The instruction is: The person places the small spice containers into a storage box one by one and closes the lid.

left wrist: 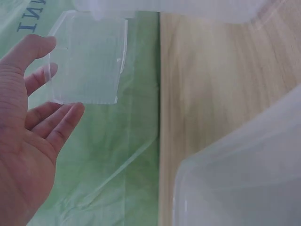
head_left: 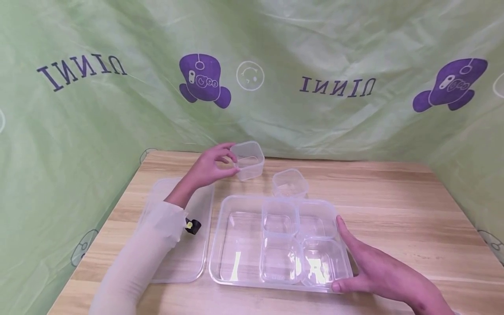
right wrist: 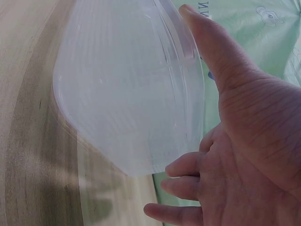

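1. Clear plastic storage tray, small bins set in its right part: we judge that arranging bins is the step in hand
2. Right hand spread along the tray's right side; the right wrist view shows us lower fingers that the head view hides
3. Left hand gripping a loose open-topped bin beyond the tray; we think the next move calls for a steady hold

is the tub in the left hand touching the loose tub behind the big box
Apart: the head view shows wooden tabletop between the held tub and the loose tub.
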Available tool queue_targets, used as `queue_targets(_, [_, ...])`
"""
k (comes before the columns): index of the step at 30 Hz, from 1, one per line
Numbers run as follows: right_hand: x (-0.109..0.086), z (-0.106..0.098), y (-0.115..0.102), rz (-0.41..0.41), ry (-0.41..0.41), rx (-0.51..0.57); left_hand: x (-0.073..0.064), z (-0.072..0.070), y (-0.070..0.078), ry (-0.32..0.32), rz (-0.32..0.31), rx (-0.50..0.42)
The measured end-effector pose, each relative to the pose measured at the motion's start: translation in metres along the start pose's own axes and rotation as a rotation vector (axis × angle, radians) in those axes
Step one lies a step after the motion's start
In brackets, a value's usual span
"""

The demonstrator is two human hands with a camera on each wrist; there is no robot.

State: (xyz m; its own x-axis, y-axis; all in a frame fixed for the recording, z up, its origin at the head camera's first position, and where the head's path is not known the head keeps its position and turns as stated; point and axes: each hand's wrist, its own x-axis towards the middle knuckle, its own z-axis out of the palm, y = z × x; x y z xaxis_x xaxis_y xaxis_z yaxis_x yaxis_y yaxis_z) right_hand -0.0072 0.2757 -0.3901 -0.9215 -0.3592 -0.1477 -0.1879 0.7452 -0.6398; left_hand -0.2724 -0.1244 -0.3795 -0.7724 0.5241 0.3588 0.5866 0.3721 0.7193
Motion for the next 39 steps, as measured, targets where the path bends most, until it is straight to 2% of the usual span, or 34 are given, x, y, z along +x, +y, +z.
queue_targets(7, [-0.001, 0.0, 0.0, -0.036, 0.005, 0.008, -0.007, -0.007, 0.01, 0.022, 0.081, -0.076])
queue_targets(15, [-0.001, 0.0, -0.001, -0.002, 0.009, -0.001, -0.017, -0.015, 0.023, 0.005, 0.177, -0.023])
queue_targets(30, [-0.001, 0.0, -0.001, -0.007, 0.009, -0.01, -0.036, -0.019, 0.043, -0.042, 0.257, -0.004])
queue_targets(39, [0.0, 0.0, -0.001, 0.002, 0.006, -0.021, -0.05, -0.019, 0.049, -0.102, 0.289, 0.007])
